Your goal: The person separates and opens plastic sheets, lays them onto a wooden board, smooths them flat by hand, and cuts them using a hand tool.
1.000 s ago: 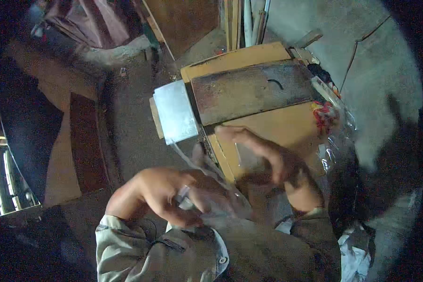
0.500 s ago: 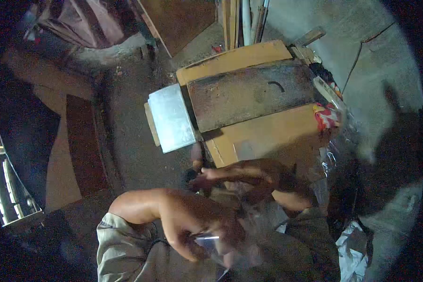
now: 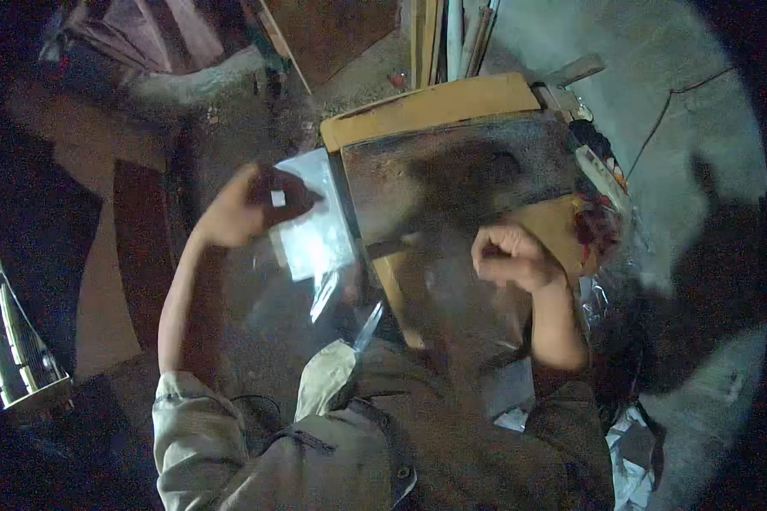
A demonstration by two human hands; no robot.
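Note:
My left hand (image 3: pixel 245 209) is raised at the left, in front of a stack of shiny clear plastic sheets (image 3: pixel 322 243). Its fingers are closed and partly dark and blurred. My right hand (image 3: pixel 516 257) is up over the front of the cardboard-covered bench, its fingers curled into a pinch. Between and below the hands hangs thin clear plastic film (image 3: pixel 369 327), seen mostly as glints and haze. Both hands appear to grip this film; its edges are hard to make out.
A dark worn board (image 3: pixel 383 183) lies on the yellow-brown cardboard bench top (image 3: pixel 452 98). Red packaging (image 3: pixel 596 230) and crumpled clear plastic sit at its right edge. Wood strips and pipes (image 3: pixel 456 43) stand behind. Brown panels (image 3: pixel 136 255) lean at the left.
Both hands have risen from near my lap and moved wide apart, the left up and left, the right up and right. The bare foot and legs seen earlier are now largely covered.

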